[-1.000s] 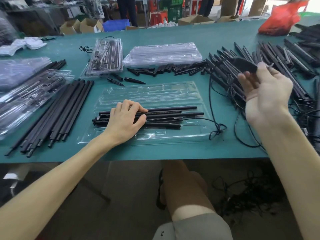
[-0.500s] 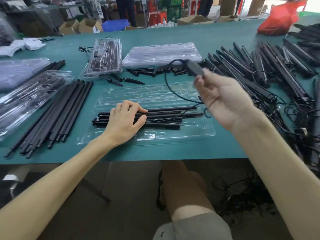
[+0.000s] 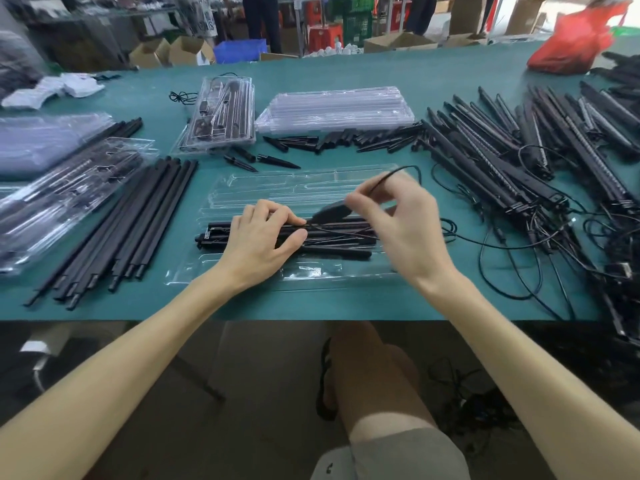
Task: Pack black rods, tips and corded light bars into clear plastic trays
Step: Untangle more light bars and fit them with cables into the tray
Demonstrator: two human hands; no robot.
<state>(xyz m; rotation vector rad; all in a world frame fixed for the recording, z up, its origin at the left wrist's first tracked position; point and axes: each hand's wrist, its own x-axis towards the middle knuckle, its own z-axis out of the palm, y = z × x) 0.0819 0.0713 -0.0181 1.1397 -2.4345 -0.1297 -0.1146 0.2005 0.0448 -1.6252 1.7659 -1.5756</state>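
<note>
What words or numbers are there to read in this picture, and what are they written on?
None can be read.
Dark print on the white fabric at the far back: too blurred to read.
Small dark mark on the grey shorts at the bottom: too small to tell.

Green table (image 3: 346, 74) w/ clear trays (image 3: 334, 107), loose black rods (image 3: 138, 223), tips (image 3: 277, 161), corded light bars (image 3: 554, 161), red bag (image 3: 571, 43).

Motion blurs the right hand (image 3: 398, 232) and the corded black box (image 3: 329, 212) it pinches. The left hand (image 3: 259, 240) grips and hides the middle of the rods (image 3: 341, 253).
</note>
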